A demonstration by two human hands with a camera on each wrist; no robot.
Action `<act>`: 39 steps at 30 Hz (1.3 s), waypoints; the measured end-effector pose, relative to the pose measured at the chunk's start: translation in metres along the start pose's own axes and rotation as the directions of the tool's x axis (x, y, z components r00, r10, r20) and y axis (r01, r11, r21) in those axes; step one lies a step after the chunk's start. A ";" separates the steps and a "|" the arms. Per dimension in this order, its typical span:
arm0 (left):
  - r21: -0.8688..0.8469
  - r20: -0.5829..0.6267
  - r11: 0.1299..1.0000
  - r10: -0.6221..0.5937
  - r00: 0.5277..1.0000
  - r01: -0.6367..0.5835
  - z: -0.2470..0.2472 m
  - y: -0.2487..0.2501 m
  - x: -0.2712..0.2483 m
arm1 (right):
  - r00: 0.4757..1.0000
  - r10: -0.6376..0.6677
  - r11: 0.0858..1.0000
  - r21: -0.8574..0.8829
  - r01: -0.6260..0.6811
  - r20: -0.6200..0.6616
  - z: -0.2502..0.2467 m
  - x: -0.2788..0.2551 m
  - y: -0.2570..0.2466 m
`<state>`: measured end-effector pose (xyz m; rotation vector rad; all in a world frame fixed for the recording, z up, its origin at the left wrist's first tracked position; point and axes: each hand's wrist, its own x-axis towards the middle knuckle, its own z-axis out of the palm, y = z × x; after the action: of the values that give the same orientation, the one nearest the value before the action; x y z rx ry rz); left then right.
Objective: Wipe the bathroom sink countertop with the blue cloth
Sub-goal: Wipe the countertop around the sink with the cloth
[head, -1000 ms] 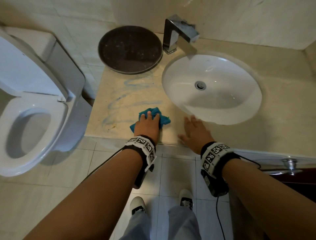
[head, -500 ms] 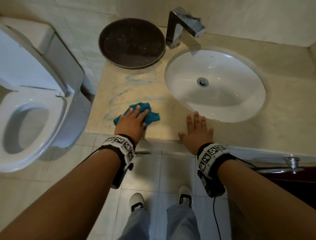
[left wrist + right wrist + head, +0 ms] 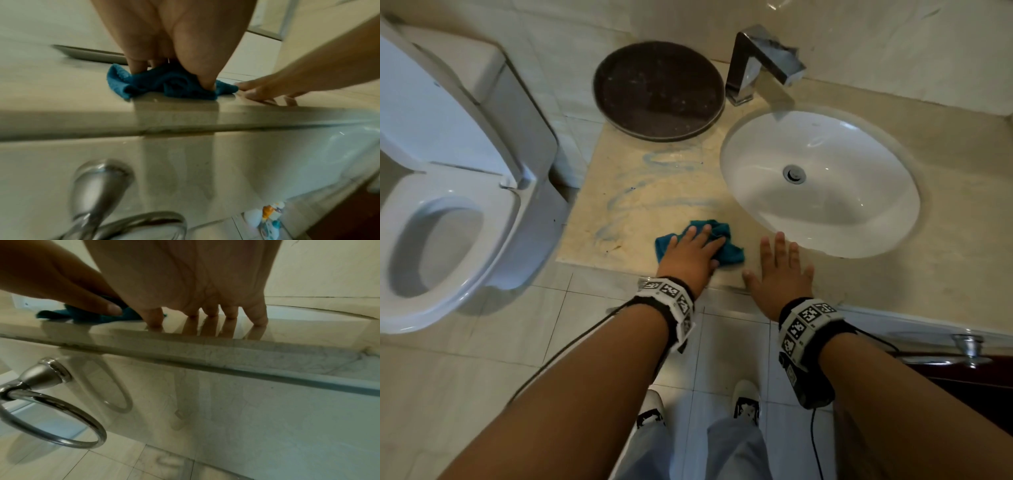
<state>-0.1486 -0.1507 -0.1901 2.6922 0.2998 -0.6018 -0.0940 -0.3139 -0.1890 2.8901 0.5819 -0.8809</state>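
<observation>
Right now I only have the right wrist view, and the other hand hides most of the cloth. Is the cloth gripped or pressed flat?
Observer: In the head view the left hand lies on the bunched blue cloth with its fingers straight, pressing it onto the countertop near the front edge.
Operator: Is there anything left to wipe?
Observer: Blue streaks mark the countertop beyond the cloth, left of the sink basin.
Operator: Any obstacle back there?
Observer: A dark round tray sits at the back, beside the faucet.
</observation>
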 end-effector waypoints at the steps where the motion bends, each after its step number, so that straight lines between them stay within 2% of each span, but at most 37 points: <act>1: -0.035 -0.036 0.999 -0.034 0.999 0.032 -0.001 -0.010 -0.005 | 1.000 -0.005 1.000 0.006 0.005 0.005 0.000 0.000 0.001; 4: -0.128 -0.107 0.982 -0.150 0.983 0.136 -0.006 -0.037 -0.019 | 1.000 -0.014 1.000 0.018 0.014 0.012 -0.001 -0.001 0.002; 8: -0.058 -0.151 0.980 -0.195 0.969 0.188 -0.009 -0.035 -0.017 | 1.000 -0.023 0.999 0.029 0.023 -0.007 0.000 0.000 0.002; 13: 0.030 -0.117 1.000 0.011 0.993 -0.008 0.010 0.023 -0.003 | 0.999 -0.015 1.000 0.012 0.016 -0.052 0.004 0.002 0.002; 16: 0.025 -0.093 0.999 0.040 0.995 -0.038 0.016 0.029 0.007 | 0.998 -0.011 1.000 0.003 0.012 -0.063 0.005 0.003 0.003; 18: -0.013 -0.125 0.999 0.044 0.991 -0.046 0.015 0.016 0.003 | 0.998 -0.015 1.000 0.002 0.015 -0.063 0.004 0.002 0.003; 22: -0.119 -0.245 0.989 -0.113 0.963 0.086 0.004 -0.033 -0.025 | 0.999 -0.023 1.000 0.017 0.024 -0.027 -0.002 -0.002 0.003; 24: -0.118 -0.223 0.977 -0.200 0.954 0.177 -0.006 -0.057 -0.037 | 0.998 -0.035 0.999 0.022 0.036 -0.052 -0.012 -0.001 0.001; 27: -0.060 -0.184 0.967 -0.253 0.950 0.246 -0.018 -0.071 -0.042 | 0.979 -0.163 0.986 0.022 0.166 -0.120 -0.026 0.005 -0.016; 29: -0.011 -0.188 0.975 -0.219 0.957 0.221 -0.020 -0.063 -0.038 | 0.972 -0.222 0.974 0.022 0.224 -0.075 -0.028 0.011 -0.032; 31: 0.005 -0.200 0.991 -0.132 0.971 0.136 -0.016 -0.048 -0.031 | 0.981 -0.193 0.981 0.016 0.193 -0.024 -0.021 0.015 -0.042; 34: 0.039 -0.165 0.999 0.018 0.986 -0.012 -0.004 -0.023 -0.015 | 0.986 -0.158 0.987 -0.001 0.159 -0.060 -0.010 0.017 -0.043; 37: 0.014 -0.065 0.999 0.045 0.997 -0.044 0.005 -0.018 -0.002 | 0.984 -0.158 0.987 0.023 0.160 -0.086 -0.007 0.017 -0.041; 39: -0.008 -0.084 1.000 0.014 0.996 -0.015 0.004 -0.031 -0.003 | 0.983 -0.161 0.987 0.009 0.163 -0.085 -0.005 0.017 -0.041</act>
<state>-0.1617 -0.1241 -0.2015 2.7136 0.3040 -0.4833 -0.0941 -0.2698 -0.1924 2.9386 0.8318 -0.7879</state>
